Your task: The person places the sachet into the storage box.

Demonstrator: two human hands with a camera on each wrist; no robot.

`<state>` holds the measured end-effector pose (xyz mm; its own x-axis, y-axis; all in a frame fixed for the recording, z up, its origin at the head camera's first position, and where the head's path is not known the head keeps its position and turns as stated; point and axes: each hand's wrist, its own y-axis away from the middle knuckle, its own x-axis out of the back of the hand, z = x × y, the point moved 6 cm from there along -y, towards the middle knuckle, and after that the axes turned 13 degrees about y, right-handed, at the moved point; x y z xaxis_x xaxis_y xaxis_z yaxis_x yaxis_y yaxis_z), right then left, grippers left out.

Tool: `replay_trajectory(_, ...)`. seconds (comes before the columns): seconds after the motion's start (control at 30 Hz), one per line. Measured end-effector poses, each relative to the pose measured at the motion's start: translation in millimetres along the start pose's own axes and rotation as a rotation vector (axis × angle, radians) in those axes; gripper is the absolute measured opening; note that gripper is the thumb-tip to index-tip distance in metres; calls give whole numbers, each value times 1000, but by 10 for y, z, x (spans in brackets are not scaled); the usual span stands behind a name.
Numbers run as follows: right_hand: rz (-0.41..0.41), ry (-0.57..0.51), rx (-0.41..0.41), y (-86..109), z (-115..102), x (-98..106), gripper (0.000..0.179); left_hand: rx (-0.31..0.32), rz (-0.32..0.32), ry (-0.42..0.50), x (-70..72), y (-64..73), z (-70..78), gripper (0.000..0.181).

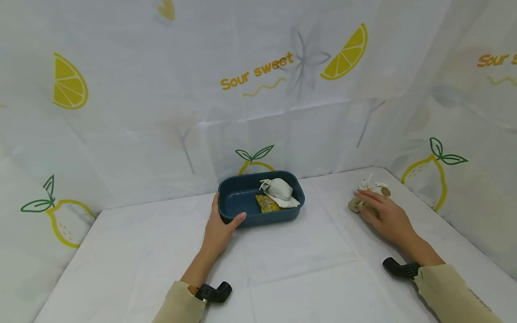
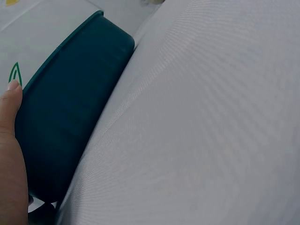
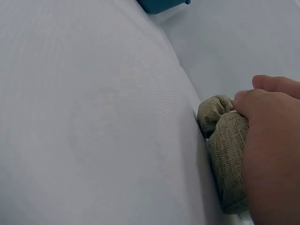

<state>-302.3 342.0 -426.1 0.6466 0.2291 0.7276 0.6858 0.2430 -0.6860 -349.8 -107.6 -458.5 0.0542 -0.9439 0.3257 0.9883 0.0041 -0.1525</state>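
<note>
My left hand [image 1: 218, 231] grips the left end of a dark blue rectangular basin [image 1: 252, 220], its thumb along the front wall and fingers at the left side. In the left wrist view the thumb [image 2: 11, 103] reaches up to the basin's rim. Inside, at the right, lie a white tied pouch [image 1: 280, 189], a flat white cloth piece [image 1: 288, 203] and a yellow patterned packet [image 1: 267, 204]. My right hand [image 1: 387, 217] rests over a brown cloth pouch [image 3: 227, 154] on the table, fingers extended, thumb tip at the pouch's gathered neck. The hand partly covers the pouch.
Just beyond the right hand, a white item with strings [image 1: 369, 183] and a round brown tag [image 1: 386, 191] lie near the table's back right corner. A white cloth [image 1: 299, 264] covers the table. Printed curtains [image 1: 161, 89] stand behind the basin and along both sides.
</note>
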Motion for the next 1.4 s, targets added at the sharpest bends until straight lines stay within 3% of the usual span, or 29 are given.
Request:
replay_trajectory(0.1, -62, 8, -26, 10, 19, -22, 48, -2, 1, 0, 5, 1, 11, 107)
replay_trajectory(0.23, -171, 68, -54, 21, 52, -53, 56, -7, 1, -1, 7, 1, 17, 107)
replay_trajectory(0.5, -555, 101, -89, -22, 140, -4, 71, -13, -1, 7, -11, -1, -1, 107)
replay_trajectory(0.6, -621, 86, -94, -62, 161, 34, 74, -14, 1, 8, -13, 2, -1, 107)
replay_trajectory(0.73, -574, 45, -100, -85, 185, 61, 72, -15, 7, 13, -7, 6, 5, 107)
replay_trajectory(1.0, -390, -88, -154, -68, 227, 88, 66, -26, 13, 14, -1, -11, 9, 108)
replay_trajectory(1.4, -218, -98, -69, -197, 45, 157, 68, -29, 18, 26, 8, -5, 9, 108)
